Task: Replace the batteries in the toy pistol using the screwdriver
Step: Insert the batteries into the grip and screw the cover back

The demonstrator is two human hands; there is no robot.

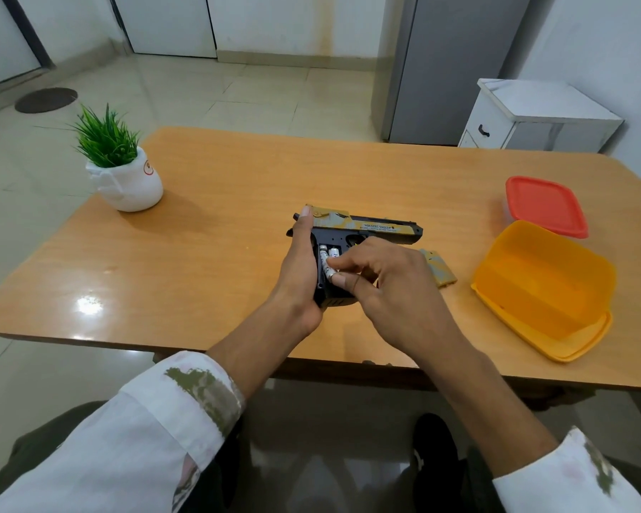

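— What are the hands gripping?
— I'm seeing the left hand (300, 275) clasping the toy pistol (371, 227) by its handle, over the table (219, 235); the right hand (389, 286) is pinching a battery (326, 266) in the open handle
— The cover (439, 270)?
— It's lying just beside the right hand

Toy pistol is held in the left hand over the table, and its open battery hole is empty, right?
Not empty. The left hand holds the toy pistol over the table with its battery hole open, but white batteries sit inside, and fingers of the right hand pinch one. The head view shows it.
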